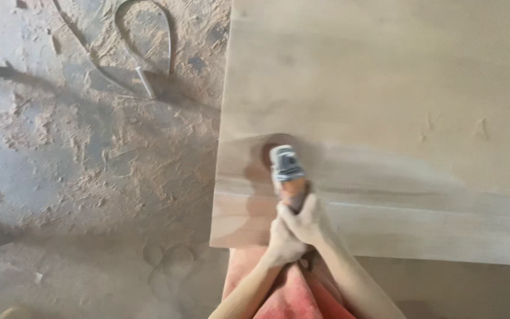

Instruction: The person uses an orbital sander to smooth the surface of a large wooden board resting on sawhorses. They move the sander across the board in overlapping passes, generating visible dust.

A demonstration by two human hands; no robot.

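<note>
Both hands wrapped on angle grinder (287, 171) handle: right hand (309, 217) on top, left hand (283, 241) beneath. Tool's long axis runs straight ahead from fingers; disc rests on wooden slab (396, 106) near its left edge.

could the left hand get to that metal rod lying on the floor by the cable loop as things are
Probably not. The left hand is wrapped with the right hand round the sander on the wooden board. The metal rod lies well off on the dusty floor, beyond the board's left edge.
</note>
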